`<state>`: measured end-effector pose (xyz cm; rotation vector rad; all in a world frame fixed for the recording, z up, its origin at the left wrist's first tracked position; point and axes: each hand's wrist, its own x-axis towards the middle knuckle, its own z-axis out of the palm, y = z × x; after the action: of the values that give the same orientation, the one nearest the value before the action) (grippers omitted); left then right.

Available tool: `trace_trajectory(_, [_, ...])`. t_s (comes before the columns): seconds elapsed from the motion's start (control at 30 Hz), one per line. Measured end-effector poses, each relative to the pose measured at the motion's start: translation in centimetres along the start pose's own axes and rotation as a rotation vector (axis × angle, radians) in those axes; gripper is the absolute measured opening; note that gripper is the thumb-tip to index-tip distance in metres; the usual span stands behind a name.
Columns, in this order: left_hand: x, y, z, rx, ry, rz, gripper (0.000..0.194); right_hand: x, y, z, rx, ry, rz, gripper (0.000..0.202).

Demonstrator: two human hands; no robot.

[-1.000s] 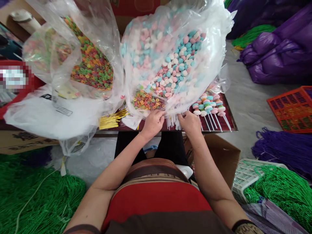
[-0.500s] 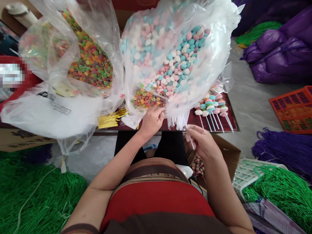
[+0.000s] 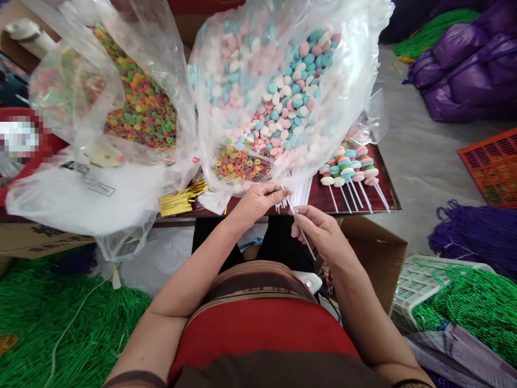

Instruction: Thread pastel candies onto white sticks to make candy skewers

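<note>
Right hand: pinching one thin, straight white stick, its long axis slanting from left fingertips down past right palm. Left hand: touching the far end; firm grip, cannot tell. Stick: lying nearside of clear plastic candy bag. White stick bundle: resting along that bag's near edge.

Light reaches me soft and fairly even, with glare whitening the folds of the plastic candy bag — its sheen hazes much of the contents. Black trousers sink into shadow. The white stick reads slightly soft. Wide-angle stretch smears the green cords — and pixelation masks part of the red basin.
</note>
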<state>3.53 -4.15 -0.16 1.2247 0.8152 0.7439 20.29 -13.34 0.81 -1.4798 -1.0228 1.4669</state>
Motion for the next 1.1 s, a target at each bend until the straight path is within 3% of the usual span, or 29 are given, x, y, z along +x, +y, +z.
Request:
trace_trajectory(0.1, [1.2, 0.6, -1.0, 0.194, 0.021, 0.029, 0.05, 1.4, -0.9, 0.5, 0.03, 0.044, -0.045, 0.036])
trace_trajectory(0.27, [6.9, 2.0, -3.2, 0.743, 0.35, 0.189, 0.023, 6.1, -4.2, -0.8, -0.087, 0.239, -0.309, 0.031])
trace_trajectory(0.4, [11.2, 1.7, -3.8, 1.169, 0.333, 0.02, 0.024, 12.6, -7.1, -1.9, -0.548, 0.422, -0.547, 0.013])
trace_trajectory(0.5, [12.1, 1.1, -3.5, 1.298, 0.277, -0.063, 0.028, 16.8, -8.0, -1.2, -0.908, 0.407, -0.464, 0.024])
trace_trajectory(0.6, [11.6, 0.7, -3.3, 1.343, 0.232, -0.03, 0.033, 19.2, -7.9, 0.2, -1.118, 0.401, -0.321, 0.033])
trace_trajectory(0.7, [10.8, 0.4, -3.5, 1.295, 0.221, 0.048, 0.031, 19.9, -7.4, 1.3, -1.18, 0.401, -0.247, 0.035])
trace_trajectory(0.8, [10.4, -0.1, -3.9, 1.102, 0.283, 0.105, 0.018, 20.0, -7.0, 1.3, -1.196, 0.42, -0.249, 0.034])
trace_trajectory(0.9, [9.8, -0.8, -4.5, 0.749, 0.39, 0.124, 0.009, 19.4, -7.0, 0.8, -1.156, 0.428, -0.304, 0.03])
trace_trajectory(0.97, [8.9, -1.1, -4.6, 0.47, 0.441, 0.149, 0.014, 18.5, -7.1, 0.4, -1.057, 0.442, -0.351, 0.025])
trace_trajectory(1.1, [6.3, -0.8, -4.1, 0.036, 0.389, 0.117, 0.024, 15.2, -7.0, 0.7, -0.766, 0.433, -0.491, 0.025])
